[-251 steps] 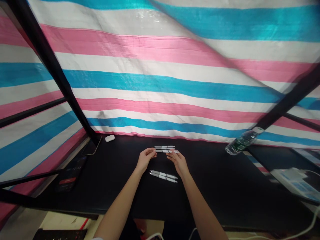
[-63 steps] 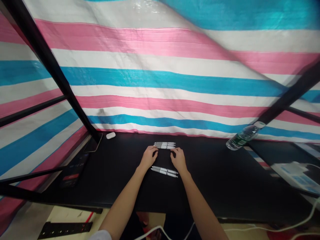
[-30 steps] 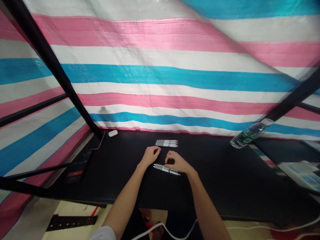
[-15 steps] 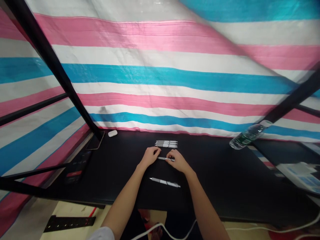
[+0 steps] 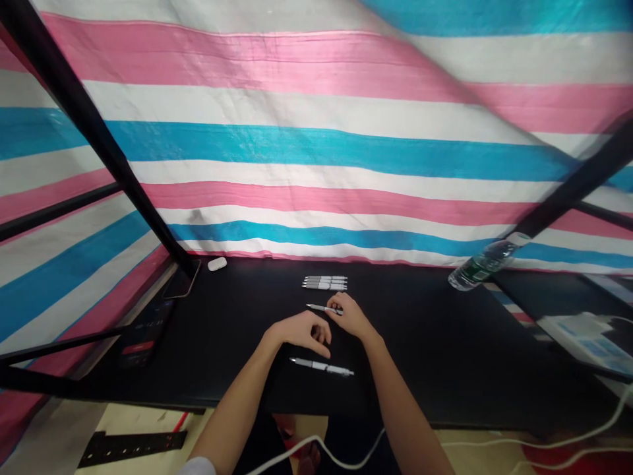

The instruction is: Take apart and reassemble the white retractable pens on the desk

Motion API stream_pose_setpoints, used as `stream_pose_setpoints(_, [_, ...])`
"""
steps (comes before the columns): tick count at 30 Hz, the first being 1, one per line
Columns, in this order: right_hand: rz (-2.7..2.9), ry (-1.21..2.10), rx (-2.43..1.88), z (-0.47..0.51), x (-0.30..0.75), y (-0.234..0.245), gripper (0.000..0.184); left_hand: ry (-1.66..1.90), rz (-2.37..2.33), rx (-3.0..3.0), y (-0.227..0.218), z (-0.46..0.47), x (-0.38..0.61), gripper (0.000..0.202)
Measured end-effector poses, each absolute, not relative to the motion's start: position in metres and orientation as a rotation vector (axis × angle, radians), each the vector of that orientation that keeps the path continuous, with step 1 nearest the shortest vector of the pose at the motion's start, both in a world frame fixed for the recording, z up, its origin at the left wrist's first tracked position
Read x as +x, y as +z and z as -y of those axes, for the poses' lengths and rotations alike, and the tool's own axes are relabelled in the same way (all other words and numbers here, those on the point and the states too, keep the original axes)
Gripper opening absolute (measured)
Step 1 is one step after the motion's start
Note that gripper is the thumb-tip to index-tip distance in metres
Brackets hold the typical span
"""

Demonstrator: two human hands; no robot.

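Observation:
On the black table [image 5: 435, 356], my right hand [image 5: 350, 316] is closed on a white pen [image 5: 319, 308] that points left, a little above the tabletop. My left hand [image 5: 301, 332] hovers just in front of it with fingers curled and nothing in them, directly above a second white pen [image 5: 321, 367] that lies flat near the table's front. A neat row of three white pens [image 5: 325, 284] lies side by side farther back, beyond both hands.
A striped pink, blue and white tarp [image 5: 316, 145] hangs behind the table, framed by black poles [image 5: 93, 138]. A white earbud case [image 5: 217, 264] and a phone [image 5: 182, 282] lie at back left, a dark device [image 5: 141, 333] at left. A water bottle [image 5: 482, 267] leans at right. Cables [image 5: 316, 448] trail below the front edge.
My left hand has let go of the pen and drawn back toward the near pen. My right hand keeps the pen, which has shifted slightly. The row of three stays put.

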State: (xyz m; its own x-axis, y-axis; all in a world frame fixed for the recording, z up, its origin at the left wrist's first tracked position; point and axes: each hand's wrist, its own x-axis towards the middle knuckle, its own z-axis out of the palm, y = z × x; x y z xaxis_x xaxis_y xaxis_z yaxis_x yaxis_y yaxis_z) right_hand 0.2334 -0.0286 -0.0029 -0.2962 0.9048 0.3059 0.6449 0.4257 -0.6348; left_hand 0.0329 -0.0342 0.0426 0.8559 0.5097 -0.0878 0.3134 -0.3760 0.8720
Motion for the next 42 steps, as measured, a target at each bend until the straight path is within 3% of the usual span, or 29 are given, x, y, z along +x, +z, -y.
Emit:
stream_pose_setpoints(6, [2.021,0.556,-1.303,0.027,0.233,-0.005,0.005,0.107,-0.544,2.349,0.038,0.045,0.046,0.029])
stream_pose_setpoints(16, [1.988,0.511,-1.307,0.024,0.232,-0.007,0.007,0.116,-0.618,2.429,0.038,0.049,0.053,0.01])
stream_pose_setpoints(25, [1.949,0.532,-1.307,0.027,0.232,0.0,0.007,0.165,-0.631,2.23,0.041,0.048,0.052,0.024])
stream_pose_setpoints(29, [1.865,0.588,-1.29,0.028,0.233,0.006,0.016,0.426,-0.741,2.05,0.042,0.042,0.05,0.03])
stream_pose_setpoints(36, [1.753,0.599,-1.328,0.027,0.234,0.007,0.022,1.353,-1.208,1.618,0.025,0.015,0.043,0.025])
stream_pose_setpoints(38, [1.758,0.653,-1.306,0.028,0.233,0.007,0.021,1.293,-1.133,1.458,0.018,0.01,0.042,0.04])
stream_pose_setpoints(42, [1.655,0.851,-1.281,0.028,0.232,0.006,0.02,1.135,-1.019,1.415,0.01,0.006,0.041,0.03])
